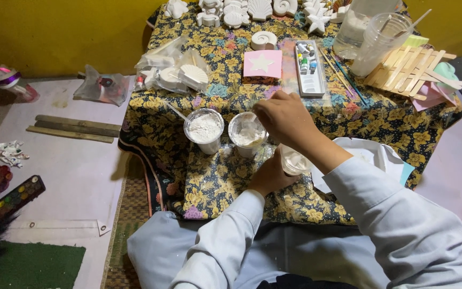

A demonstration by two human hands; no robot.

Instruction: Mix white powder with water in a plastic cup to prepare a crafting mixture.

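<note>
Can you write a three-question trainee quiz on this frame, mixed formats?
1. True or false: the left hand holds the small clear plastic cup that the right hand reaches over.
2. Multiple choice: what lies on the pink square block? A) a white star-shaped cast B) a paintbrush C) a spoon
3. Fill in: the two round clear tubs of white powder and paste stand on the ___-patterned cloth.

Key: 1 true; 2 A; 3 floral.
</note>
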